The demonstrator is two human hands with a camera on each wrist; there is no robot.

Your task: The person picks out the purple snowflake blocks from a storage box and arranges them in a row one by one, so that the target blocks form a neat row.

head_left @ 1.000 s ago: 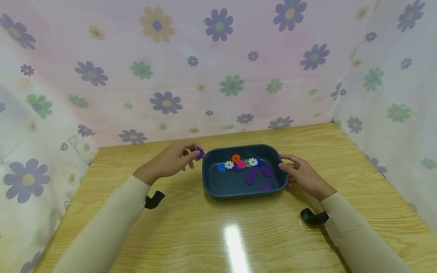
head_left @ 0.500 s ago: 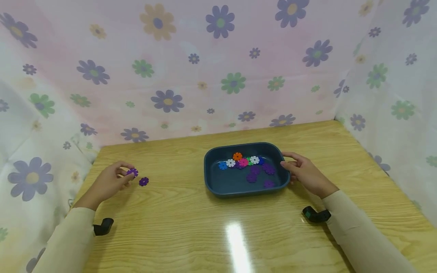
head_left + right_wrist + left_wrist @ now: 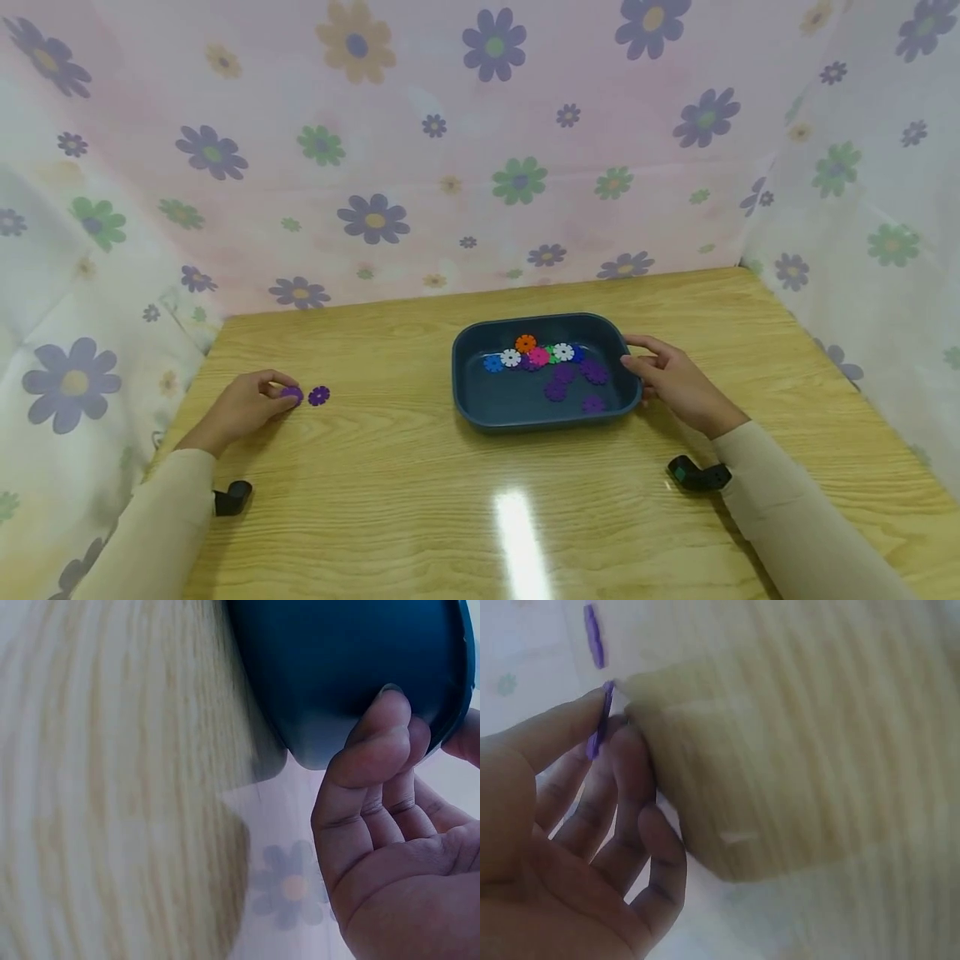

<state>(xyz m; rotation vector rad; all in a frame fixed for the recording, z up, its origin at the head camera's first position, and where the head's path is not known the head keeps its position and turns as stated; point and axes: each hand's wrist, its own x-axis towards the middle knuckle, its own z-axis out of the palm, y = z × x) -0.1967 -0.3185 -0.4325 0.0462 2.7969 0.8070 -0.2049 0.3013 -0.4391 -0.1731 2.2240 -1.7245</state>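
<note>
a thin, notched purple plastic disc [image 3: 293,395] is narrowly pinched by the left hand [image 3: 250,407] — apt for so flat a piece — just beside a matching purple disc [image 3: 318,396] on the yellowish wooden table [image 3: 397,475]; the right hand [image 3: 675,382] grips a dark-blue rectangular tray [image 3: 502,408], probably steadying it.

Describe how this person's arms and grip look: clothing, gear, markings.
The left sleeve and right sleeve are plain, cream and long. Each grip is an ungloved hand, the left hand and right hand alike. A bent black left wrist device and right wrist device jut out by the cuffs; the right one bears a small green mark. No cables show.
</note>
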